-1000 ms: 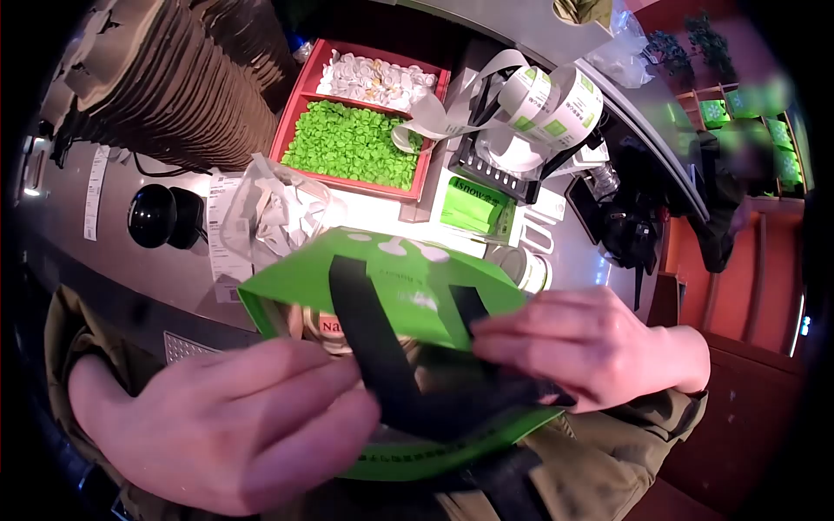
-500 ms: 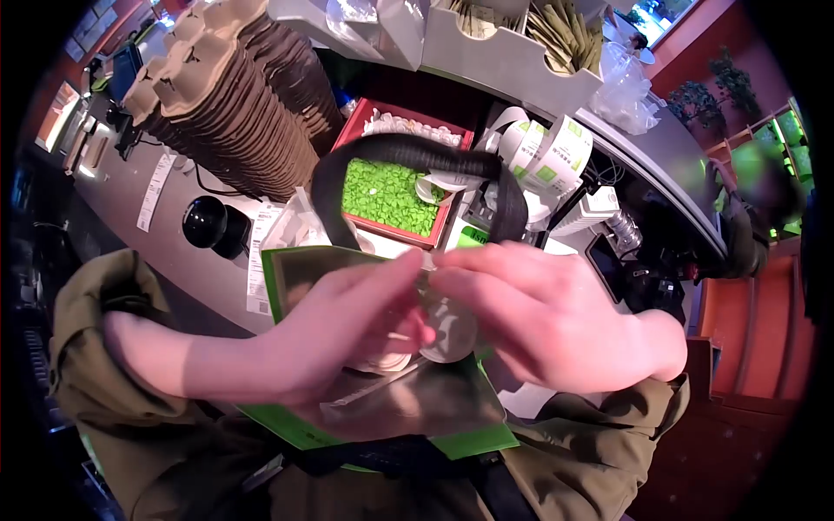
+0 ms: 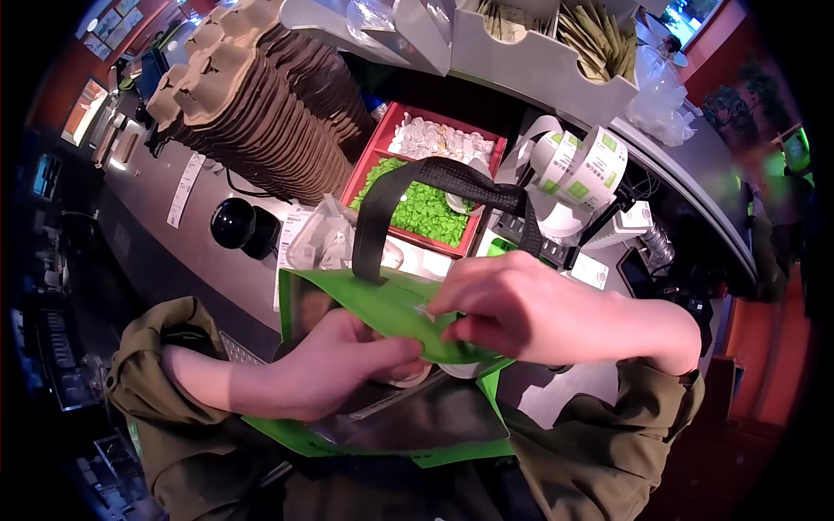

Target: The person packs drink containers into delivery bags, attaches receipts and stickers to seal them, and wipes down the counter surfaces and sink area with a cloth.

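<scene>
In front of me is a green insulated bag (image 3: 373, 300) with a silver lining (image 3: 421, 415) and its mouth facing up. Its far green panel is folded inward, and a black strap handle (image 3: 380, 213) arches above it. My left hand (image 3: 326, 369) reaches over the opening, closed on the panel's edge with the thumb stretched along it. On the other side, my right hand (image 3: 530, 317) pinches the same panel between thumb and fingers. Round pale lids (image 3: 460, 370) show partly inside the bag, below the panel; the rest of them is hidden.
Tall stacks of brown cardboard cup carriers (image 3: 252, 113) stand at the back left. Behind the bag lies a red box (image 3: 352, 187) with green and white small pieces. Label rolls (image 3: 578, 169) are to its right. A black round device (image 3: 234, 223) sits left; packets (image 3: 595, 43) fill a holder above.
The far green panel has come up and over toward me, covering much of the lids. My right hand now pinches it. The whole view has shifted slightly.
</scene>
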Demonstrator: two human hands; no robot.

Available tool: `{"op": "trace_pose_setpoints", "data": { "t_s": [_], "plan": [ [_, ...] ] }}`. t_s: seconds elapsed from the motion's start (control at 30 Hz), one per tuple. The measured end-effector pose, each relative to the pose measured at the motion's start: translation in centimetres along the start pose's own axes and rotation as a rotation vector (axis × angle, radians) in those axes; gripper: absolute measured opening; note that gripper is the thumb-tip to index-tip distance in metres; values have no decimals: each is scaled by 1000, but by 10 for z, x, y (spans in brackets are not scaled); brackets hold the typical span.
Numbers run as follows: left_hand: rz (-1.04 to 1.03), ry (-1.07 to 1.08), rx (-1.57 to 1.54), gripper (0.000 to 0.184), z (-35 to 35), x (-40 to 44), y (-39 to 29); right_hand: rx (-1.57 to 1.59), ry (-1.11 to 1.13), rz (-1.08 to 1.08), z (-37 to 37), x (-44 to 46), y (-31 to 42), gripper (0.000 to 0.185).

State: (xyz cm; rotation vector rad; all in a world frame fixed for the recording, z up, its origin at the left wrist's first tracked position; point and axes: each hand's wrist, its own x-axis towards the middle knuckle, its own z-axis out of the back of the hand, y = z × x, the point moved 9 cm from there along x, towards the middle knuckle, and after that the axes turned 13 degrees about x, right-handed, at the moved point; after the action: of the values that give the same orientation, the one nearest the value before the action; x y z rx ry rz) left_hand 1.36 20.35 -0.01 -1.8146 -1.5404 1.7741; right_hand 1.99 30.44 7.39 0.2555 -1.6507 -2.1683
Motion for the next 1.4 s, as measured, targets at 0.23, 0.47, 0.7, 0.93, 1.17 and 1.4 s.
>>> {"op": "trace_pose_setpoints", "data": {
  "t_s": [0.23, 0.47, 0.7, 0.93, 1.17, 1.4],
  "plan": [
    [113, 37, -35, 16, -4, 3, -2, 96, 41, 55, -1, 6, -6, 7],
    [32, 20, 81, 19, -2, 6, -12, 22, 45, 4, -1, 6, -13, 10],
    [-25, 7, 208, 19, 3, 5, -13, -29, 69, -68, -6, 14, -16, 9],
    [21, 34, 162, 15, 1, 5, -12, -17, -40, -36, 2, 17, -21, 6],
    [27, 26, 189, 13, 1, 5, -13, -102, -111, 72, 7, 10, -23, 7],
    [89, -31, 123, 15, 6, 4, -4, -370, -257, 276, 13, 5, -8, 14]
  ]
}}
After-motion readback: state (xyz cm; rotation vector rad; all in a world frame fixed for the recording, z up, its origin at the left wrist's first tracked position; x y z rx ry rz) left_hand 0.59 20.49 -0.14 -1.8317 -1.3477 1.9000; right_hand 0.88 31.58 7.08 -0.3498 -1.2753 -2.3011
